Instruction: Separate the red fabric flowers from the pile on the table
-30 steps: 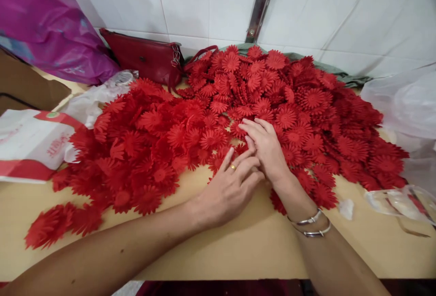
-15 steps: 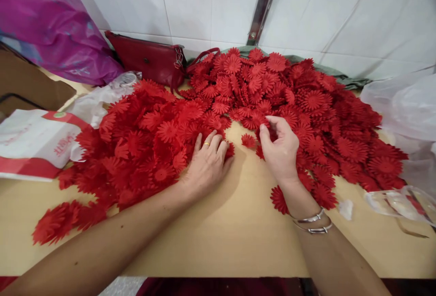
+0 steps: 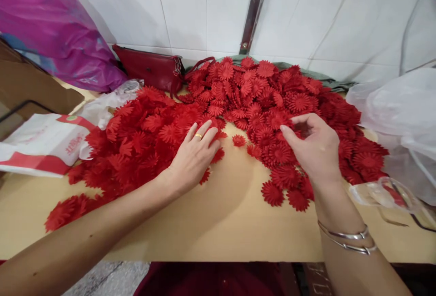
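Red petalled flower pieces lie in two heaps on a light wood-coloured table (image 3: 211,223). Over the inner edge of the left heap (image 3: 146,132) rests my left hand (image 3: 192,155), palm down, fingers stretched and slightly spread, with a gold ring. My right hand (image 3: 315,143) is above the right heap (image 3: 252,84), thumb and index finger curved with a small gap between their tips. I make out no flower held in it. Between the heaps sits a small loose flower (image 3: 239,140). A few flowers (image 3: 272,193) lie at the right heap's near edge.
A dark red purse (image 3: 150,66) leans by the tiled wall, beside a purple bag (image 3: 61,27). A cardboard box (image 3: 30,82) and a white-and-red paper bag (image 3: 44,146) stand left. Clear plastic bags (image 3: 402,105) are at the right.
My right hand has moved right, away from the gap between the heaps and over the right heap. My left hand has shifted slightly left and up. The view has moved a little.
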Available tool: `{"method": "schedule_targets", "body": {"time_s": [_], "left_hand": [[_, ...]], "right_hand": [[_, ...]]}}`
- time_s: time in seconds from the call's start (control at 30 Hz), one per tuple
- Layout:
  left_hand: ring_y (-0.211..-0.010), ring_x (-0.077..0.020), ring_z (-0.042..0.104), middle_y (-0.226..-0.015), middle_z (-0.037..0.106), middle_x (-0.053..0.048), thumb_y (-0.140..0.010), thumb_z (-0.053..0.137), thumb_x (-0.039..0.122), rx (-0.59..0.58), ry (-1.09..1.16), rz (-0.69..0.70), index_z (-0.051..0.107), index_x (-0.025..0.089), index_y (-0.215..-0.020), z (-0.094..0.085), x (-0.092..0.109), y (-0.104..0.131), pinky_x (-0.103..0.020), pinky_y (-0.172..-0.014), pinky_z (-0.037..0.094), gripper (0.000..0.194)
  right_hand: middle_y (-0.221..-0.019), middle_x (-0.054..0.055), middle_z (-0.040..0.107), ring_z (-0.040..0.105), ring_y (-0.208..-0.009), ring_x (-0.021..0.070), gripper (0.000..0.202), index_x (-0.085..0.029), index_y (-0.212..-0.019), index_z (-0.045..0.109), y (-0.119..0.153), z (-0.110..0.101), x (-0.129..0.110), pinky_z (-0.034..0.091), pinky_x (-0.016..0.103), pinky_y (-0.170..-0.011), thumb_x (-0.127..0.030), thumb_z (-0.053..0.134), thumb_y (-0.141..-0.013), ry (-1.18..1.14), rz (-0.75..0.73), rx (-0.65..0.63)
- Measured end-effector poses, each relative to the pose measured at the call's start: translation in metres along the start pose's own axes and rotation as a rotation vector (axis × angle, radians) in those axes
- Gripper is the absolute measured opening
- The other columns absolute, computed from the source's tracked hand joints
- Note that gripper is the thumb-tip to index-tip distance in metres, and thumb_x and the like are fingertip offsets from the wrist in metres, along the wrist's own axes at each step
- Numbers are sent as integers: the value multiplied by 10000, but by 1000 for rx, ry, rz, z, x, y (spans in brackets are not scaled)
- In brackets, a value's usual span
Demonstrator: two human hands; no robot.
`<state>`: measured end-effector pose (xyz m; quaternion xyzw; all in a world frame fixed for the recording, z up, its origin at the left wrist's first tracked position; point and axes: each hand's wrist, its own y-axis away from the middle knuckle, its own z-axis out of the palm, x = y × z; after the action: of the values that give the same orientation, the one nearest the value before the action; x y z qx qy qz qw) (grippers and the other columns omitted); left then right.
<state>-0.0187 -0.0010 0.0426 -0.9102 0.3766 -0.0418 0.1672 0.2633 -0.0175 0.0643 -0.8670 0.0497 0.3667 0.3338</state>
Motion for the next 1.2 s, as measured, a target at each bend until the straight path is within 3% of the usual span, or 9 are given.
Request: {"method": "schedule_targets", "body": {"time_s": [0.2,0.4,0.5,0.6,0.7,0.8,0.93,1.0,1.2], "left_hand": [[-1571,-425,275,-1561,458,-243,-880,531,57,-92,116,61,605,77,-1316,1,46,13,-623,-1261,306,442],[-1540,-351,374,-1588,480,-217,-1034,355,144,-98,150,155,505,33,-1472,40,82,-27,-566,-1259,326,475],[-1460,-378,484,-1465,592,-259,-1026,459,255,-113,140,81,627,5,-1344,51,67,-37,-603,-1261,290,438],[-1437,-401,490,-1237,718,-188,-953,557,217,66,244,-28,769,113,-1039,45,36,-33,-691,-1270,145,252],[-1396,-385,492,-965,717,-75,-887,660,274,282,438,-102,732,216,-768,26,3,-30,-729,-1257,3,150],[-1263,-358,545,-790,623,-36,-831,752,359,301,477,-99,606,226,-592,5,-11,-32,-698,-1265,-36,310],[-971,-299,620,-850,628,-74,-910,686,308,157,332,58,642,185,-702,-3,26,-25,-684,-1169,295,246],[-865,-241,626,-907,666,-82,-981,585,222,-6,303,231,666,173,-801,6,59,-17,-498,-993,497,203],[-1173,-267,623,-1329,644,-137,-1021,573,297,-128,345,433,588,156,-1270,42,111,-9,-401,-938,515,287]], "right_hand": [[-861,31,684,624,-810,232,127,-233,-837,628,30,-12,29,509,417,-834,-291,731,-791,199,-12,26],[-856,34,668,615,-828,244,133,-235,-841,615,41,-10,40,507,439,-854,-300,722,-798,225,8,50],[-862,24,660,615,-797,222,131,-238,-853,613,42,-17,36,514,406,-818,-299,721,-809,191,4,25],[-857,10,651,604,-753,202,154,-241,-891,619,43,-26,35,514,376,-764,-300,735,-808,163,12,-4],[-799,-15,613,575,-717,190,211,-245,-982,646,42,-30,34,500,355,-720,-272,746,-798,141,16,-72],[-790,-25,559,531,-674,166,298,-248,-1099,678,39,-29,32,478,333,-689,-205,707,-805,168,1,-156],[-823,-5,532,512,-686,170,339,-252,-1130,709,34,-27,35,470,339,-696,-153,654,-811,274,-50,-136],[-838,6,546,518,-694,176,338,-245,-1125,715,33,-26,40,478,348,-703,-152,664,-804,299,-50,-126],[-995,42,692,645,-831,193,412,-221,-1222,699,39,-27,56,570,387,-827,-205,712,-810,90,37,-296]]}}
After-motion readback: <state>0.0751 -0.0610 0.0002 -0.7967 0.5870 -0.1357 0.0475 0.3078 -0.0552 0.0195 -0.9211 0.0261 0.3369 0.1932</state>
